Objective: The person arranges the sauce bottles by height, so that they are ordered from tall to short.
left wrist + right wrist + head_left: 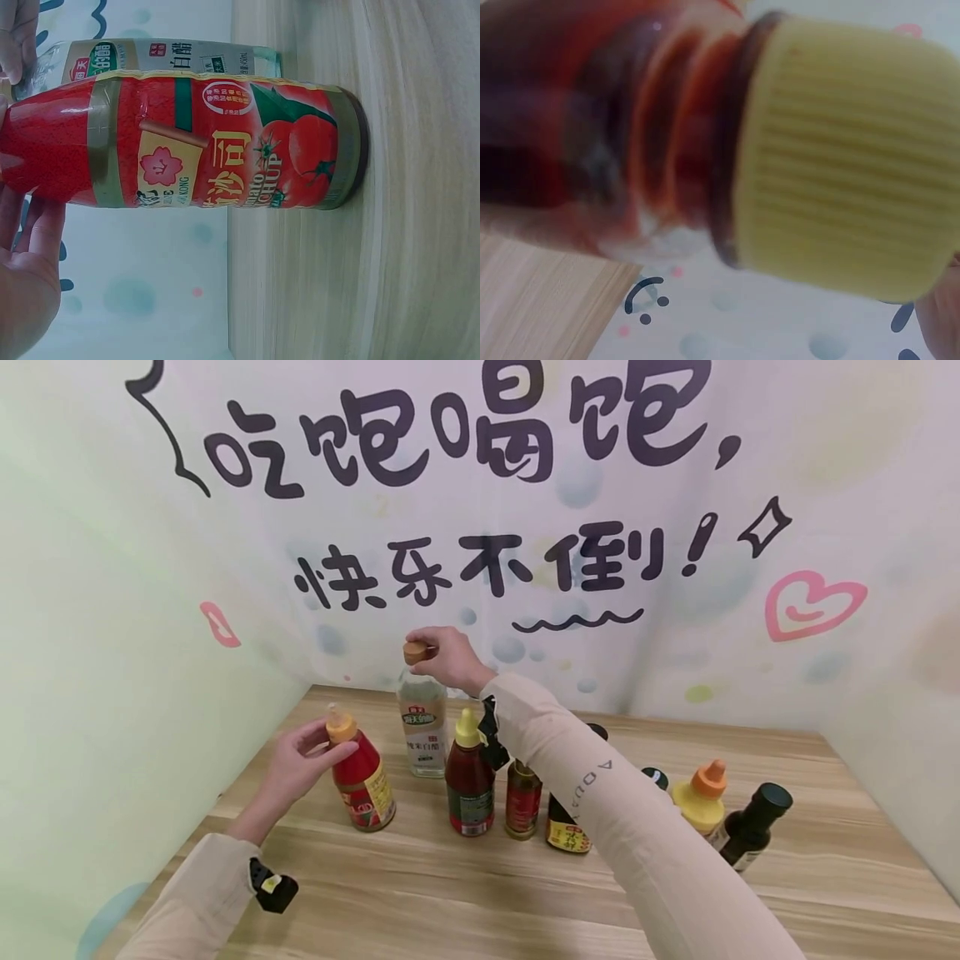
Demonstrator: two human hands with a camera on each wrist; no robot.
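My left hand (292, 764) grips the orange cap (342, 727) and neck of a red tomato ketchup bottle (363, 785), thumb and fingers on opposite sides. In the left wrist view that ketchup bottle (210, 142) shows tomatoes on its label; its base is at the tabletop. Behind it stands a clear white vinegar bottle (422, 714), upright. My right hand (450, 657) pinches the vinegar bottle's brown cap (415, 652) from above. A dark red sauce bottle (469, 785) stands just right of the vinegar; its yellow cap (847, 157) fills much of the right wrist view.
Right of the sauce bottle stand a small red-labelled bottle (522, 802) and a dark yellow-labelled bottle (567, 835). Partly behind my right sleeve are a yellow bottle (697, 806) with an orange cap and a dark bottle (750, 827). A printed backdrop (487, 510) rises behind the wooden table (420, 893).
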